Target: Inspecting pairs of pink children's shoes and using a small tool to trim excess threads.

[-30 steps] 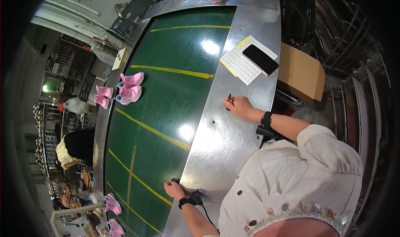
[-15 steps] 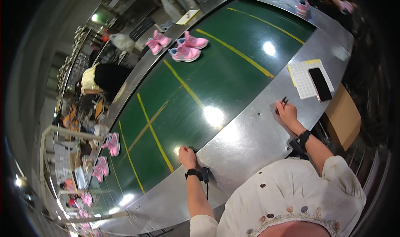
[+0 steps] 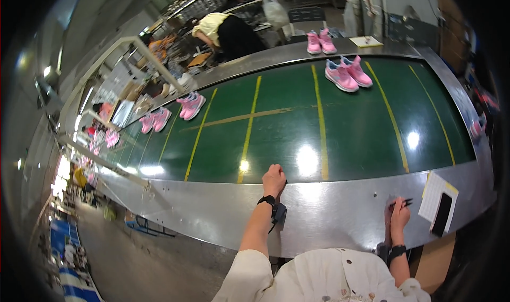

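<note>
My left hand rests in a closed fist at the near edge of the green conveyor belt. Nothing shows in its fingers. Over the metal ledge on the right, my right hand is closed around a small black two-pronged tool that looks like thread snips, its tips pointing right. Across the belt stands a pair of pink sneakers, well away from both hands. Just beyond it, another pink pair is on the far metal rim. More pink sneakers sit farther left along the line.
A black phone lies on a white dimpled sheet right of my right hand. At the right end rim is a pink shoe. A metal frame arches over the belt at left. Beyond the belt a person in yellow bends over.
The view has swung to the left, bringing more of the floor and the line into sight. Both hands keep about the same places on the table, the black tool still in the right.
</note>
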A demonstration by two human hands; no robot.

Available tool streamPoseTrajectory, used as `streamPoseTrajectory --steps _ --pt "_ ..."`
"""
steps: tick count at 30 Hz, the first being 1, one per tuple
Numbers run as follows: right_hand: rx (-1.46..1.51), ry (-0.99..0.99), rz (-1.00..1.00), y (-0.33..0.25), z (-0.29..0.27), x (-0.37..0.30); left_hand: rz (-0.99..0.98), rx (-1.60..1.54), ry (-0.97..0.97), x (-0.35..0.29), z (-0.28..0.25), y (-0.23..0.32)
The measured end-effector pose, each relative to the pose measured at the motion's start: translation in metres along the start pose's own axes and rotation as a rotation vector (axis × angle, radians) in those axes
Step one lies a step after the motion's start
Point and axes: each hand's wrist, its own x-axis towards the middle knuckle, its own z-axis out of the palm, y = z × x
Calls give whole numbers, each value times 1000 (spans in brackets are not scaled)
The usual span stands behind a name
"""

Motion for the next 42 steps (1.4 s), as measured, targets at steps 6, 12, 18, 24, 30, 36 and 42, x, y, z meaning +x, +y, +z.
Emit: streamPoseTrajectory --steps 6,12,18,24,30,36,42 --pt "56 -42 1 4 -1 1 -35 -97 73 -1 2 5" --pt "19 -39 -7 11 1 5 -28 -70 42 0 6 4" --pt "-83 -31 -19 15 1 1 -17 -32 19 -1 12 1" --pt "466 88 153 4 1 -4 -42 -26 -9 -2 6 5" --pt "-84 -11 -44 0 0 -3 0 -24 11 -2 4 8" --pt "13 35 -74 7 3 0 2 -70 84 -3 7 6" --pt "5 -23 22 2 -1 0 17 13 52 -2 10 3"
